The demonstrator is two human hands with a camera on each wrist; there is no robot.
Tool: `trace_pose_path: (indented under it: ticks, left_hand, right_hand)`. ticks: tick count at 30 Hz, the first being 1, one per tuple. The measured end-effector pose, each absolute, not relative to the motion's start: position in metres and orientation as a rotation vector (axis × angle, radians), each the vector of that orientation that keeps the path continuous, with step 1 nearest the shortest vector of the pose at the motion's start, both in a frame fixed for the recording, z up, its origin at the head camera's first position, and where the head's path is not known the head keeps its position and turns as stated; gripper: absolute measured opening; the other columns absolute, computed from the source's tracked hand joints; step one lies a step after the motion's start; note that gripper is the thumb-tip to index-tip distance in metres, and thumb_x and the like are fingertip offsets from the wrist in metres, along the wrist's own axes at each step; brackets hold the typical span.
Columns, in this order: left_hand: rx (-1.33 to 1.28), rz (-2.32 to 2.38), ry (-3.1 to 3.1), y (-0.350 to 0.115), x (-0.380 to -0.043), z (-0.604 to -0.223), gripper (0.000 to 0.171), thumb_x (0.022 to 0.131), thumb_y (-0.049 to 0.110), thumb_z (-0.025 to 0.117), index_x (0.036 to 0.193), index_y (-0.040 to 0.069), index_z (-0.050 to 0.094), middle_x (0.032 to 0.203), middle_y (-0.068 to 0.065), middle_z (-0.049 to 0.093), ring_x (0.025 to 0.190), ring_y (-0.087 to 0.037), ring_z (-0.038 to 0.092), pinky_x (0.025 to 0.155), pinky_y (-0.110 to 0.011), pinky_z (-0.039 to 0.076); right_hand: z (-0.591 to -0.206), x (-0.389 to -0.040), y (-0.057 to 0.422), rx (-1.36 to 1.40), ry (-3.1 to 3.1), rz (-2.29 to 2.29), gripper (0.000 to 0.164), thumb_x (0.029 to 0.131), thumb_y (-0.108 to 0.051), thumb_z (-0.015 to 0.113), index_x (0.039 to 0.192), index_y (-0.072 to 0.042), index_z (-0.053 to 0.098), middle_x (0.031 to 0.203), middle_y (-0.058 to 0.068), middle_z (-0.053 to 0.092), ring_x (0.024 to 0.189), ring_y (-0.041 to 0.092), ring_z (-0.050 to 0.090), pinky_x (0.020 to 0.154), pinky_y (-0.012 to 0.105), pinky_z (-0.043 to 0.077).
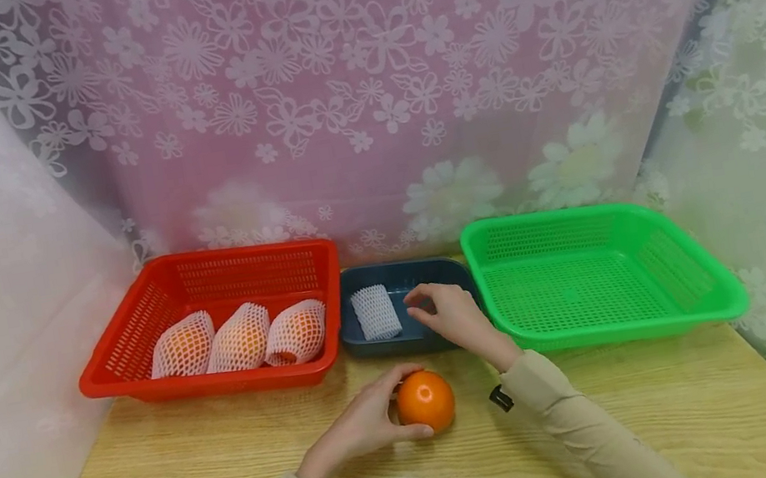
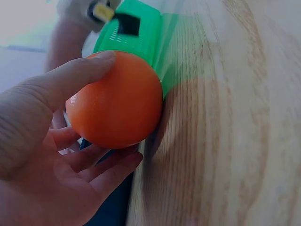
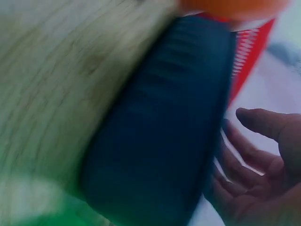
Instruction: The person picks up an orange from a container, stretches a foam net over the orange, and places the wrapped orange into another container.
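A bare orange (image 1: 427, 402) sits on the wooden table, with my left hand (image 1: 362, 424) gripping it from the left side. In the left wrist view the thumb lies over the orange (image 2: 117, 103) and the other fingers curl beneath it. My right hand (image 1: 455, 316) hangs over the dark blue tray (image 1: 389, 347), its fingers loosely bent and holding nothing. Just left of those fingertips, a white foam net sleeve (image 1: 376, 313) lies in the tray. The right wrist view is blurred and shows the tray's outer side (image 3: 155, 127) beside the right hand (image 3: 258, 165).
On the left stands a red basket (image 1: 217, 383) with three orange fruits (image 1: 238, 339) in white foam nets. A green basket (image 1: 626, 328) stands to the right of the tray. Behind them hangs a pink flowered curtain (image 1: 361, 107), with pale cloth on both sides.
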State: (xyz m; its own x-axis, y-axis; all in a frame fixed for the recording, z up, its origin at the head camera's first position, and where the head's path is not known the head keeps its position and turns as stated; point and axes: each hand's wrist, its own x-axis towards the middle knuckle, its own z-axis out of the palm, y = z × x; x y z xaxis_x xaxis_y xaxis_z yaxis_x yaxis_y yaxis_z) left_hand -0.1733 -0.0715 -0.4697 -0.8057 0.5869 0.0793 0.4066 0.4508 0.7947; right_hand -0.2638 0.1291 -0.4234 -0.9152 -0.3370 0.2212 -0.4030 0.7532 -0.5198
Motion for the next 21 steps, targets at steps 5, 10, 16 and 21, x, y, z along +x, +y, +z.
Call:
trace_pose_path:
  ticks: [5, 10, 16, 21]
  left_hand:
    - [0.878, 1.258, 2.507, -0.072, -0.173, -0.471, 0.077, 0.084, 0.036, 0.083, 0.147, 0.011, 0.046, 0.139, -0.001, 0.058, 0.121, -0.020, 0.057, 0.104, -0.046, 0.047]
    - [0.860, 1.242, 2.506, -0.073, -0.174, -0.469, 0.077, 0.084, 0.036, 0.084, 0.147, 0.016, 0.046, 0.141, 0.001, 0.057, 0.123, -0.019, 0.056, 0.106, -0.046, 0.046]
    - [0.832, 1.223, 2.513, -0.071, -0.173, -0.469, 0.077, 0.083, 0.039, 0.084, 0.148, 0.020, 0.046, 0.142, 0.002, 0.056, 0.123, -0.018, 0.056, 0.106, -0.047, 0.045]
    - [0.827, 1.220, 2.523, -0.070, -0.172, -0.470, 0.079, 0.084, 0.040, 0.083, 0.149, 0.018, 0.045, 0.145, -0.001, 0.054, 0.127, -0.022, 0.054, 0.108, -0.052, 0.041]
  right_hand:
    - [-0.442, -0.286, 0.112, 0.457, -2.943, 0.793, 0.031, 0.095, -0.025, 0.073, 0.120, -0.007, 0.067, 0.098, 0.007, 0.075, 0.073, 0.019, 0.068, 0.069, 0.034, 0.058]
    - [-0.448, -0.294, 0.099, 0.416, -2.993, 0.824, 0.045, 0.093, -0.026, 0.075, 0.128, -0.002, 0.063, 0.097, 0.010, 0.076, 0.077, 0.023, 0.071, 0.075, 0.038, 0.059]
    - [-0.451, -0.296, 0.093, 0.395, -3.023, 0.792, 0.047, 0.090, -0.023, 0.079, 0.129, -0.001, 0.065, 0.090, 0.007, 0.076, 0.077, 0.021, 0.071, 0.079, 0.039, 0.058]
    - [-0.446, -0.294, 0.095, 0.381, -2.973, 0.837, 0.040, 0.089, -0.015, 0.079, 0.125, -0.002, 0.068, 0.089, 0.006, 0.075, 0.074, 0.021, 0.068, 0.078, 0.039, 0.058]
